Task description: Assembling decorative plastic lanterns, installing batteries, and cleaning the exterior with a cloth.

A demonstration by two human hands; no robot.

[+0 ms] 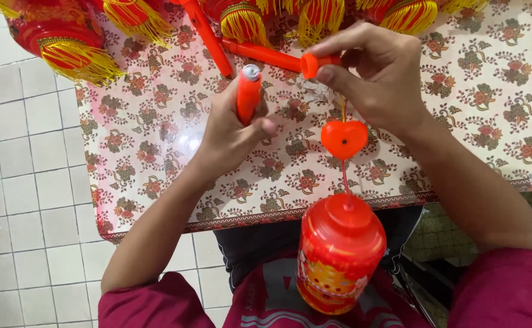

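We gripped the orange handle (248,94) in our left hand (232,130); our right hand (381,76) pinched the lantern's (341,252) orange cap (310,65), ready for alignment.

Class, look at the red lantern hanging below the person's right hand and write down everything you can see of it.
The red lantern is a rounded, barrel-shaped body of glossy, translucent-looking plastic with a domed red cap and yellow-orange pattern on its lower side. It hangs upright on a thin cord that passes through a red heart-shaped piece and runs up to the right hand, whose fingers pinch an orange cap. The lantern hangs in front of the table edge, above the person's lap; whether it touches the lap cannot be told.
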